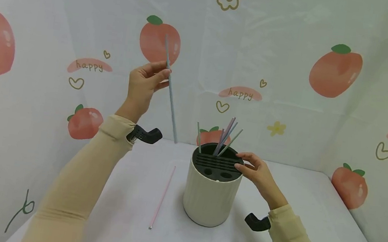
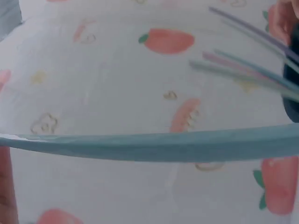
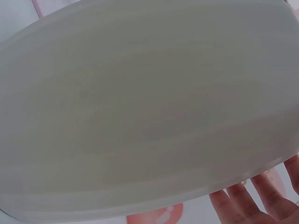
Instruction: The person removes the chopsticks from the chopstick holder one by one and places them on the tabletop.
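Your left hand (image 1: 146, 81) is raised above the table's back left part, fingers and thumb pinching a thin, smooth blue straw (image 1: 171, 90) near its upper end; the straw hangs tilted, its lower tip near the back edge. Your right hand (image 1: 258, 173) rests with curled fingers on the right rim of a cream, ribbed, round holder (image 1: 208, 197) standing mid-table, its dark top slotted. Several pastel straws (image 1: 226, 137) lean out of its rear opening. A pink straw (image 1: 163, 197) lies flat left of the holder. A white cloth (image 1: 313, 216) covers the table; peach-printed curtains (image 1: 297, 49) enclose it.
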The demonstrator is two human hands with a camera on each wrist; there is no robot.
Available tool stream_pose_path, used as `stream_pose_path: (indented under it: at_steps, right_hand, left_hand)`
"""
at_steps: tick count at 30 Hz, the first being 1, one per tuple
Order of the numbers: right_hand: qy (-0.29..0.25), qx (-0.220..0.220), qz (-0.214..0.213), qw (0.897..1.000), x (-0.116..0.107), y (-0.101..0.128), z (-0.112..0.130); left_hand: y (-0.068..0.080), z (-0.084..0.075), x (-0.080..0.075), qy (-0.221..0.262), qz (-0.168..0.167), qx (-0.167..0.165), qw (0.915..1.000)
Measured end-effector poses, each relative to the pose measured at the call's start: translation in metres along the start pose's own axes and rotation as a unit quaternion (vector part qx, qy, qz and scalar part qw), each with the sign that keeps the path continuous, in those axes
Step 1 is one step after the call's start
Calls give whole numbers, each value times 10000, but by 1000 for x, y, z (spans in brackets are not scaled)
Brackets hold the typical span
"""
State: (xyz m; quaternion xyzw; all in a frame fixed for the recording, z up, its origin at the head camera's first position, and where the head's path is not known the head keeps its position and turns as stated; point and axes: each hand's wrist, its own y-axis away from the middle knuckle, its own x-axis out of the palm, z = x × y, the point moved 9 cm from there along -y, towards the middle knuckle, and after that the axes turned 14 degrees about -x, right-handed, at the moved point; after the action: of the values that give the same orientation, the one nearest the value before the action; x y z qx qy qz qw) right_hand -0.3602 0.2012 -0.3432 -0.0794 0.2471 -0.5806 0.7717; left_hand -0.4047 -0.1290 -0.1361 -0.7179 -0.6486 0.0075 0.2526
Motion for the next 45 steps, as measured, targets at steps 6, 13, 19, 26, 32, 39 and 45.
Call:
stream_pose_path:
  at_steps: [6,13,19,26,32,39,45]
  right_hand:
    - [20,-29,-17,10000,0,0,-1]
    - [-47,-16,-41,10000,0,0,-3]
    - [-53,-45,-50,10000,0,-1,-4]
    - [-79,-56,-54,9999,1,-2,-4]
    - [-67,-18,-54,10000,1,-2,-5]
    - [-59,-9,-58,10000,0,-2,-4]
    - [-26,-4,-53,10000,0,-1,-4]
  left_hand:
    - [8,79,-47,-1506,-158,-1333,9794]
    - [39,178,-102,-2942,-32,-2561,9208]
    - [65,230,-134,-3347,-88,-3137,8885]
    - [88,267,-158,-3569,-411,-3620,8601]
    - [98,288,-169,-3748,-548,-3850,8416]
    - [101,292,-170,-3860,-636,-3883,8344]
    - [101,293,-167,-3899,-634,-3895,8320]
